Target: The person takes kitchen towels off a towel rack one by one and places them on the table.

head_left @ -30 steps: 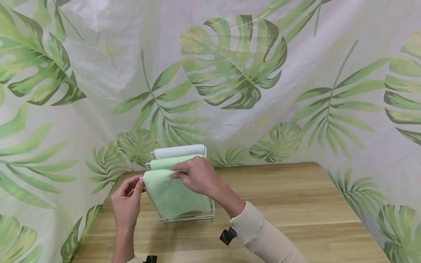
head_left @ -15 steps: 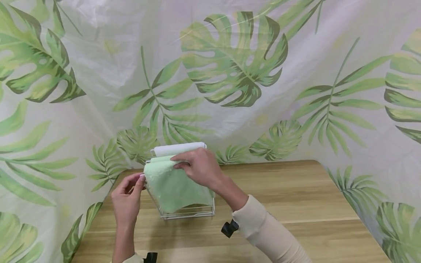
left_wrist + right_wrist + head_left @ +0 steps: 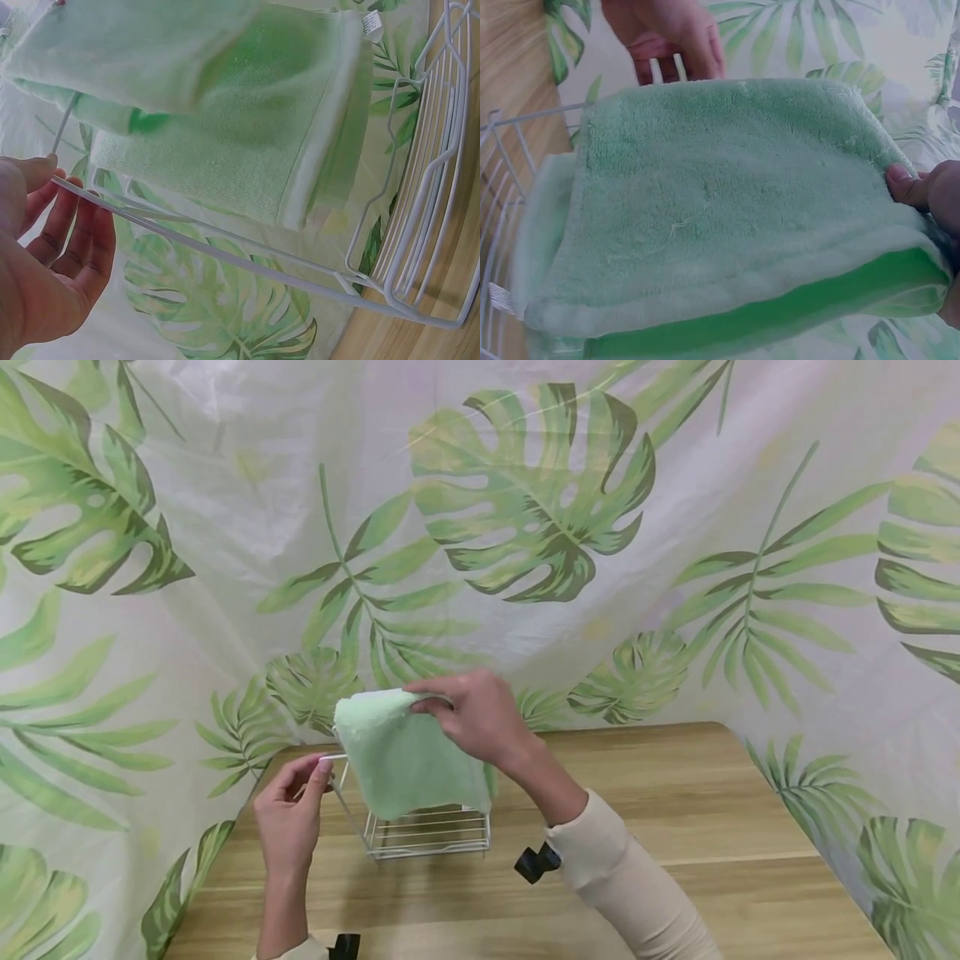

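Note:
My right hand (image 3: 487,718) pinches the top edge of a light green towel (image 3: 420,768), which hangs folded above the front bar of a white wire rack (image 3: 427,849). In the right wrist view the thumb (image 3: 907,186) presses on the towel's terry side. My left hand (image 3: 288,822) holds the front upper corner of the rack between thumb and fingers. A second green towel (image 3: 225,161) hangs on the rack behind the lifted one, as the left wrist view shows. Of the white towel (image 3: 378,694) at the back, only a sliver appears; the rest is hidden.
The rack stands on a wooden table (image 3: 637,827), with its wire base toward me. A leaf-patterned sheet (image 3: 525,527) hangs close behind the table. Black wrist mounts (image 3: 537,862) sit at both sleeves.
My right hand has lifted the front green towel up and back, off the front bar, baring the rack's lower wires. My left hand keeps its hold on the rack corner.

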{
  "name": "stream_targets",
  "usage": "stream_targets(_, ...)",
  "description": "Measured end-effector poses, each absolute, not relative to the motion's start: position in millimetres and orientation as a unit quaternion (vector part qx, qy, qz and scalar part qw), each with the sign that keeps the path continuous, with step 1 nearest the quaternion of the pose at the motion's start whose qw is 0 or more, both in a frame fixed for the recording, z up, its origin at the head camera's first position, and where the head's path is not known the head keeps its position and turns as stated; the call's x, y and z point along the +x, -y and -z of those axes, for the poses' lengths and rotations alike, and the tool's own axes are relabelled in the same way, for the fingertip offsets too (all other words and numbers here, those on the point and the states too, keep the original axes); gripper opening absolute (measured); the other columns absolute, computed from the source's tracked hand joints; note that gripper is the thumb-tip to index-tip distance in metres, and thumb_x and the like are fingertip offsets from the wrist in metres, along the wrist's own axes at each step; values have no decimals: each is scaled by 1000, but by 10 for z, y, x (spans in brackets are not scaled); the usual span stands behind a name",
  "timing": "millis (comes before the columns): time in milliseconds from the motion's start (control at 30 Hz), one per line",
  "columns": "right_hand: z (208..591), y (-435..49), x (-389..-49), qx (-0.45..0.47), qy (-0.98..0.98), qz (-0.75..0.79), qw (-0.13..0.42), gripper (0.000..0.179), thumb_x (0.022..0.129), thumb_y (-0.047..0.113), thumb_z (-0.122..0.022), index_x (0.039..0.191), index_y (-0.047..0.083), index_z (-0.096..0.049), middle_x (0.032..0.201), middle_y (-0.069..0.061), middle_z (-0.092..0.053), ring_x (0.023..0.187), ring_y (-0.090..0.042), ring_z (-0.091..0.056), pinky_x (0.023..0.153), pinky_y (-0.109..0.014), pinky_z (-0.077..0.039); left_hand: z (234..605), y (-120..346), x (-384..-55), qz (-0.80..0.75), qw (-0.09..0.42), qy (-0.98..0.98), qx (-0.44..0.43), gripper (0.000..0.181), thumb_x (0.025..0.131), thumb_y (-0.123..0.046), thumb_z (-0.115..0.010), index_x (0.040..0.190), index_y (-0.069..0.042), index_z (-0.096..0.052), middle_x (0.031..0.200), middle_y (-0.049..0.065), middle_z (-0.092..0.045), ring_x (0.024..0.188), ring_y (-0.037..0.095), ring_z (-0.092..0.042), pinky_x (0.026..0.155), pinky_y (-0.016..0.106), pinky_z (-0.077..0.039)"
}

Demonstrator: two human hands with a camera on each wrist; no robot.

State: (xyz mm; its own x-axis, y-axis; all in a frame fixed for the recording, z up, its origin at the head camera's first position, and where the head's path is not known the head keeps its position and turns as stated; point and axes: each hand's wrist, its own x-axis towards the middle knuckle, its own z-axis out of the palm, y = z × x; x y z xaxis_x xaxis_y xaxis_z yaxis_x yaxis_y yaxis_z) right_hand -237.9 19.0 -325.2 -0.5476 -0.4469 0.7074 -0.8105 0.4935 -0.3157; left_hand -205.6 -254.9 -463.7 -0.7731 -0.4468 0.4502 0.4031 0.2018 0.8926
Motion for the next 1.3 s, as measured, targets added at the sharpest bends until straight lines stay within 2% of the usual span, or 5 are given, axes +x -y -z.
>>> stream_targets(267, 3019, -280, -2362, 392, 792, -354, 308, 19, 95, 13, -82, 113, 11, -85, 106, -3, -84, 54, -2, -38, 57, -17, -35, 4632, 2546, -2041, 635, 336, 696, 15, 20, 99, -5, -77, 111, 11, -75, 84, -8, -74, 72, 5, -72, 70, 12, -61)
stream_targets(500, 2822, -383, -2323, 397, 776, -371, 321, 20, 93, 11, -84, 112, 9, -85, 107, -3, -84, 79, -5, -76, 66, -17, -45, 4612, 2545, -2060, 646, 340, 684, 7, 22, 99, -4, -77, 111, 13, -74, 84, -7, -75, 75, 5, -73, 70, 13, -61)
stream_targets(700, 2727, -550, -2257, 397, 767, -386, 324, 21, 91, 11, -86, 112, 10, -85, 106, -4, -84, 67, -6, -65, 66, -22, -46, 4598, 2541, -2082, 644, 346, 682, 3, 21, 99, -5, -77, 110, 12, -75, 82, -7, -75, 73, 7, -73, 69, 14, -62)
stream_targets(967, 2698, -865, -2174, 383, 774, -394, 314, 20, 90, 6, -86, 109, 9, -85, 106, -5, -84, 91, -13, -81, 74, -25, -56, 4614, 2544, -2079, 638, 344, 689, 6, 21, 99, -6, -77, 110, 12, -75, 82, -9, -74, 72, 7, -73, 69, 13, -61)
stream_targets(1300, 2831, -1302, -2121, 348, 801, -400, 278, 21, 89, 0, -85, 107, 10, -86, 104, -5, -84, 96, -18, -82, 84, -25, -63, 4614, 2534, -2059, 643, 339, 686, 11, 21, 100, -6, -76, 110, 11, -75, 83, -8, -74, 72, 6, -72, 70, 14, -62)
